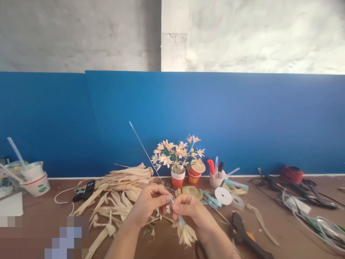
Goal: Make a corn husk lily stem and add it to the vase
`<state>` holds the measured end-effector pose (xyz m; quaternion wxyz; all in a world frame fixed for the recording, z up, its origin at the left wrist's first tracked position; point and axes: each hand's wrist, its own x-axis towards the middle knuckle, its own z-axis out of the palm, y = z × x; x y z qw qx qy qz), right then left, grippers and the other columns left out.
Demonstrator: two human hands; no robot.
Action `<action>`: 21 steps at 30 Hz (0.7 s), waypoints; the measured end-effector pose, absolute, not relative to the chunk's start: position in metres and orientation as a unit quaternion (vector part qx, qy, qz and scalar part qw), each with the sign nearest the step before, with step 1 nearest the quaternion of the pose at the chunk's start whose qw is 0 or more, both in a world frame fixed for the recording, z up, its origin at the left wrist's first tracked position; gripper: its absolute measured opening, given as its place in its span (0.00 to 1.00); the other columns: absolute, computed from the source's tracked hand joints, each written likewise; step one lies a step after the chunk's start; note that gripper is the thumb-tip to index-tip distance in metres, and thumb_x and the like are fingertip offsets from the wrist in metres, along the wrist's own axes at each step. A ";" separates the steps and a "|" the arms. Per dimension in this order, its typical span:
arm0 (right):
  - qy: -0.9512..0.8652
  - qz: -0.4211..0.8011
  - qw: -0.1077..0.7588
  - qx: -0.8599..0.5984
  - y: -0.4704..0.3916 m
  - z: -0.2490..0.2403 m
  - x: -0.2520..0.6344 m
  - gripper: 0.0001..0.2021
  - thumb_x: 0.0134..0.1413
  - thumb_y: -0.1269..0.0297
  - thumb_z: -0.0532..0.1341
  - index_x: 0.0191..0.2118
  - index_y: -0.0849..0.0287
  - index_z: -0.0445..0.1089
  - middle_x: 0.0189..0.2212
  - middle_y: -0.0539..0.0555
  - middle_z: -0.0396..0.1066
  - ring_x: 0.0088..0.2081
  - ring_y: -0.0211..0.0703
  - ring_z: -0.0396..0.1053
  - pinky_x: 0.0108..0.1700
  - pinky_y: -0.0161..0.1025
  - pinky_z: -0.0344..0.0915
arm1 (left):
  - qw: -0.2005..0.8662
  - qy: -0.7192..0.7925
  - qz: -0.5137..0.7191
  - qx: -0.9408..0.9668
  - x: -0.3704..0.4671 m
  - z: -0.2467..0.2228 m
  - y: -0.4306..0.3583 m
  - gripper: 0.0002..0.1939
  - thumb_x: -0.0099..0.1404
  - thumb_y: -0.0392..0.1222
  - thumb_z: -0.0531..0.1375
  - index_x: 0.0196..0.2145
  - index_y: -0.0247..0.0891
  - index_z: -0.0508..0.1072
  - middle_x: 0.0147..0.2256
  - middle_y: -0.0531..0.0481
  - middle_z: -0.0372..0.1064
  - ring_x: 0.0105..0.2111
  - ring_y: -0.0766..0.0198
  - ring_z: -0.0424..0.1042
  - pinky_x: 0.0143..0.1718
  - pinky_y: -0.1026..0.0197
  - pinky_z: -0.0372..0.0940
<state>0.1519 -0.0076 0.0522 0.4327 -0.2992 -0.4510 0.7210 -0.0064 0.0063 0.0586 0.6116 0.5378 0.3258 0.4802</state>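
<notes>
Behind the brown table [153, 244] stands a big blue board [221, 115], and a messy pile of dry leaves [121, 198] lies left of the pale flowers [167, 159]. Near the front, the left hand [148, 205] and right hand [192, 212] pinch a thin stem [145, 149], its flower head [186, 233] pointing down. Yellow marks on a red cup [193, 180] are too small to read.

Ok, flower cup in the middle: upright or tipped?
Upright. The orange paper cup stands on the table, rim up, pale flowers rising from it.
</notes>
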 end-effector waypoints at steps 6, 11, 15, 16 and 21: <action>-0.436 0.762 0.392 -0.275 -0.003 0.046 0.152 0.13 0.36 0.59 0.69 0.22 0.64 0.70 0.16 0.50 0.69 0.21 0.35 0.64 0.26 0.33 0.57 | 0.633 0.326 0.473 0.519 -0.001 0.058 0.004 0.14 0.48 0.46 0.66 0.21 0.33 0.69 0.15 0.54 0.67 0.12 0.73 0.61 0.14 0.71 0.53; -0.609 0.438 0.452 -0.482 -0.006 0.052 0.150 0.06 0.39 0.67 0.65 0.25 0.62 0.69 0.23 0.51 0.71 0.28 0.39 0.66 0.32 0.35 0.59 | 0.540 0.410 0.489 0.549 0.005 0.056 0.008 0.11 0.50 0.44 0.64 0.21 0.35 0.67 0.14 0.58 0.62 0.12 0.73 0.60 0.14 0.71 0.53; -0.679 0.291 0.440 -0.510 -0.008 0.055 0.150 0.06 0.45 0.67 0.60 0.21 0.61 0.69 0.22 0.51 0.71 0.28 0.40 0.66 0.33 0.36 0.58 | 0.511 0.428 0.460 0.587 0.001 0.057 0.010 0.10 0.51 0.45 0.63 0.22 0.34 0.70 0.16 0.55 0.65 0.15 0.71 0.63 0.16 0.69 0.55; -0.683 0.298 0.436 -0.504 -0.008 0.055 0.151 0.06 0.45 0.67 0.60 0.21 0.61 0.69 0.22 0.51 0.71 0.28 0.40 0.66 0.33 0.36 0.58 | 0.512 0.427 0.451 0.594 -0.001 0.058 0.010 0.10 0.51 0.45 0.63 0.23 0.34 0.71 0.16 0.55 0.65 0.15 0.70 0.64 0.16 0.69 0.56; -0.628 0.480 0.420 -0.446 -0.008 0.060 0.158 0.08 0.41 0.62 0.64 0.21 0.61 0.69 0.20 0.50 0.70 0.25 0.36 0.63 0.29 0.34 0.57 | 0.550 0.405 0.436 0.586 -0.008 0.061 0.008 0.12 0.46 0.47 0.67 0.21 0.34 0.72 0.15 0.55 0.65 0.14 0.69 0.63 0.14 0.69 0.54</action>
